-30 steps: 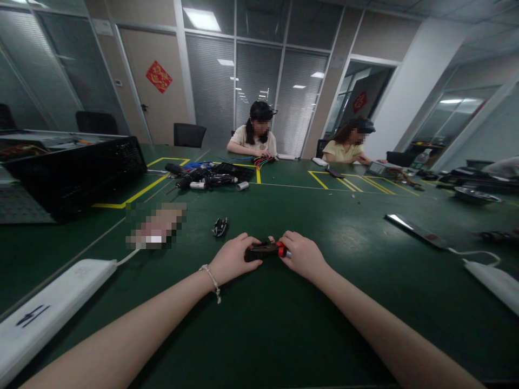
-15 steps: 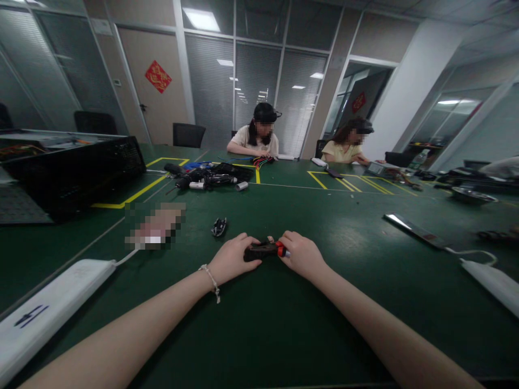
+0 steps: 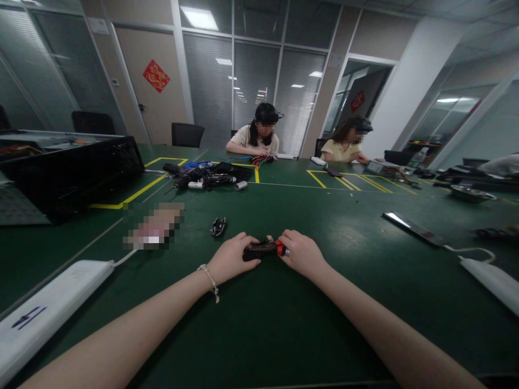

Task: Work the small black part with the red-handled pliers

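Note:
Both my hands meet over the green table mat (image 3: 259, 324), holding a small black part with a red end (image 3: 264, 249) between them. My left hand (image 3: 231, 259), with a bead bracelet at the wrist, is closed round its black left side. My right hand (image 3: 302, 253) pinches the red end with fingers curled. A small black clip-like piece (image 3: 218, 226) lies on the mat a little beyond my left hand.
A white power strip (image 3: 44, 308) lies at the near left, another white one (image 3: 490, 278) at the right with a dark flat device (image 3: 413, 228). A black case (image 3: 73, 173) stands far left. Tools and cables (image 3: 206, 177) lie farther off. Two people sit across the table.
My hands and the black part stay in place; only the view has shifted slightly.

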`<action>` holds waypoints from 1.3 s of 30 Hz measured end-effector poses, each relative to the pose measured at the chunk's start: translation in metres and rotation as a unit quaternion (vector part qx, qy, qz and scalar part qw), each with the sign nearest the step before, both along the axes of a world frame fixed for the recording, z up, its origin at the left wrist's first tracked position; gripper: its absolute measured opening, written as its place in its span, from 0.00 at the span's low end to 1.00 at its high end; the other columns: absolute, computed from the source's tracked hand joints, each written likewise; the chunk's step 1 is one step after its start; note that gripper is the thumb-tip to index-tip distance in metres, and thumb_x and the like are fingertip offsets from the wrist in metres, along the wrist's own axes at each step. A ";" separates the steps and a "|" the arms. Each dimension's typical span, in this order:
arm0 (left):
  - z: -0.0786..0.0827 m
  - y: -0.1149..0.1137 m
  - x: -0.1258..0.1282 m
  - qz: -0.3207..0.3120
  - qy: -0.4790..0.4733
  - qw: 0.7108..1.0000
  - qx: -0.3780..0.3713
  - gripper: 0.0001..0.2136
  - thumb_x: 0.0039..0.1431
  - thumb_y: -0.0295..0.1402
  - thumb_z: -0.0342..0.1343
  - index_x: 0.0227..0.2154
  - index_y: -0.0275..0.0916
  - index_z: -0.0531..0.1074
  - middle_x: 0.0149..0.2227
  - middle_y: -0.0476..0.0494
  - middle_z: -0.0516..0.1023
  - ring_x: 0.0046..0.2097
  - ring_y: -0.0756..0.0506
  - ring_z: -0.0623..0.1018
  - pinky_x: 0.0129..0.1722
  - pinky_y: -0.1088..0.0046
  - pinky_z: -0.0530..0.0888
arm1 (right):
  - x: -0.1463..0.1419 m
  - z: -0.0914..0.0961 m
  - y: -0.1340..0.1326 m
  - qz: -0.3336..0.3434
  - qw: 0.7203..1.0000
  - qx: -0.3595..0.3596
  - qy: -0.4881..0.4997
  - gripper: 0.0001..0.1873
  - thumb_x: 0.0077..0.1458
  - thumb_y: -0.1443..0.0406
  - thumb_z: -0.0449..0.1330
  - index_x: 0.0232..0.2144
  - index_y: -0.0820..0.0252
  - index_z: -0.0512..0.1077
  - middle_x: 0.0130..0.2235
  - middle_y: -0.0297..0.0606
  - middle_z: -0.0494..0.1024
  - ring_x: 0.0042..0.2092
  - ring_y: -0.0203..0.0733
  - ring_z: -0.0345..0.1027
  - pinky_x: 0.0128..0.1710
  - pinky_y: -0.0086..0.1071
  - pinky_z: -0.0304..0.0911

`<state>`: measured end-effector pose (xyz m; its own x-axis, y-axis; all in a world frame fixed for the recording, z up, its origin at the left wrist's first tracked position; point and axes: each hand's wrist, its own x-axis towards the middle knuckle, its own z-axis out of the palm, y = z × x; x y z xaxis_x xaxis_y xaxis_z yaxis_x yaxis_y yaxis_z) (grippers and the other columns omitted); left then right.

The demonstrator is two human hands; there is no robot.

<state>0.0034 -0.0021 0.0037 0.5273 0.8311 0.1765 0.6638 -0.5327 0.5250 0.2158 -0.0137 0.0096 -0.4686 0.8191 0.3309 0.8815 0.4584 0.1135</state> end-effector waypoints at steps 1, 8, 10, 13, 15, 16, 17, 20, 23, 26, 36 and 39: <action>0.000 0.000 0.000 0.000 0.000 1.000 0.000 0.18 0.47 0.41 0.55 0.42 0.43 0.66 0.37 0.48 0.66 0.36 0.47 0.71 0.34 0.72 0.68 | 0.000 0.000 0.000 0.000 1.000 0.001 0.000 0.09 0.45 0.66 0.56 0.33 0.62 0.69 0.35 0.39 0.70 0.35 0.37 0.62 0.32 0.28 0.60; 0.000 0.000 0.000 0.005 -0.003 1.000 -0.004 0.18 0.47 0.41 0.55 0.42 0.42 0.66 0.37 0.48 0.67 0.35 0.47 0.71 0.32 0.72 0.69 | 0.000 -0.003 0.002 -0.001 1.000 0.011 -0.006 0.10 0.45 0.66 0.56 0.33 0.62 0.69 0.36 0.39 0.70 0.35 0.37 0.62 0.33 0.28 0.60; -0.001 0.001 0.000 0.004 -0.003 1.000 -0.001 0.18 0.47 0.41 0.55 0.42 0.43 0.66 0.37 0.48 0.67 0.35 0.47 0.71 0.32 0.72 0.69 | 0.000 -0.002 0.001 0.000 1.000 0.011 -0.008 0.09 0.45 0.66 0.56 0.33 0.62 0.69 0.35 0.39 0.70 0.35 0.37 0.62 0.33 0.28 0.60; -0.003 0.002 0.000 0.002 -0.003 1.000 0.011 0.18 0.46 0.41 0.56 0.42 0.43 0.66 0.37 0.49 0.67 0.36 0.47 0.71 0.33 0.72 0.69 | 0.000 0.001 0.000 -0.003 1.000 0.011 -0.013 0.09 0.46 0.66 0.56 0.32 0.62 0.69 0.35 0.39 0.71 0.35 0.38 0.62 0.32 0.28 0.60; -0.004 0.002 -0.001 0.002 -0.004 1.000 0.015 0.18 0.46 0.41 0.56 0.41 0.43 0.66 0.37 0.49 0.67 0.36 0.47 0.71 0.34 0.72 0.68 | 0.000 0.002 0.000 -0.004 1.000 0.010 -0.013 0.09 0.45 0.66 0.56 0.32 0.62 0.70 0.35 0.39 0.71 0.35 0.38 0.62 0.33 0.28 0.60; -0.004 0.002 -0.001 0.002 -0.003 1.000 0.013 0.18 0.46 0.41 0.56 0.42 0.43 0.66 0.37 0.49 0.67 0.36 0.47 0.71 0.34 0.72 0.68 | -0.001 0.002 0.000 -0.003 1.000 0.010 -0.013 0.09 0.45 0.66 0.56 0.32 0.62 0.69 0.35 0.39 0.71 0.35 0.38 0.62 0.33 0.28 0.60; -0.004 0.002 -0.001 0.002 -0.002 1.000 0.011 0.18 0.46 0.41 0.56 0.42 0.43 0.66 0.37 0.49 0.67 0.36 0.47 0.71 0.34 0.72 0.68 | -0.001 0.002 0.000 -0.002 1.000 0.010 -0.012 0.09 0.45 0.66 0.56 0.32 0.62 0.69 0.35 0.39 0.71 0.35 0.38 0.62 0.33 0.28 0.60; -0.002 0.001 -0.001 0.003 0.000 1.000 0.006 0.18 0.47 0.42 0.55 0.42 0.43 0.66 0.37 0.48 0.67 0.36 0.47 0.71 0.34 0.72 0.68 | -0.001 0.000 0.001 0.001 1.000 0.014 -0.011 0.09 0.46 0.66 0.56 0.33 0.62 0.69 0.35 0.40 0.71 0.35 0.37 0.62 0.34 0.28 0.60; -0.001 0.001 -0.001 0.001 0.001 1.000 0.006 0.18 0.47 0.42 0.55 0.42 0.43 0.66 0.37 0.48 0.67 0.36 0.47 0.71 0.35 0.72 0.68 | 0.000 0.000 0.001 0.000 1.000 0.013 -0.014 0.10 0.46 0.66 0.56 0.33 0.62 0.69 0.35 0.40 0.71 0.35 0.37 0.62 0.33 0.28 0.60; -0.001 0.001 -0.001 0.001 0.003 1.000 0.006 0.18 0.47 0.42 0.55 0.42 0.43 0.66 0.37 0.48 0.66 0.36 0.47 0.71 0.35 0.71 0.68 | 0.000 0.001 0.000 -0.002 1.000 0.015 -0.018 0.09 0.45 0.66 0.56 0.33 0.62 0.69 0.35 0.39 0.71 0.34 0.37 0.62 0.33 0.28 0.61; -0.001 0.000 -0.001 0.004 -0.001 1.000 -0.005 0.18 0.47 0.41 0.55 0.42 0.43 0.66 0.37 0.48 0.66 0.36 0.47 0.71 0.34 0.71 0.69 | -0.002 0.003 -0.001 -0.002 1.000 0.013 -0.019 0.09 0.46 0.66 0.55 0.33 0.63 0.69 0.36 0.40 0.71 0.35 0.38 0.62 0.34 0.28 0.61; -0.001 0.000 -0.001 0.001 -0.001 1.000 -0.004 0.18 0.47 0.41 0.55 0.42 0.43 0.66 0.37 0.48 0.66 0.36 0.47 0.71 0.34 0.71 0.69 | -0.001 0.002 -0.001 -0.003 1.000 0.013 -0.019 0.09 0.47 0.66 0.55 0.33 0.62 0.69 0.36 0.40 0.71 0.35 0.38 0.62 0.33 0.28 0.61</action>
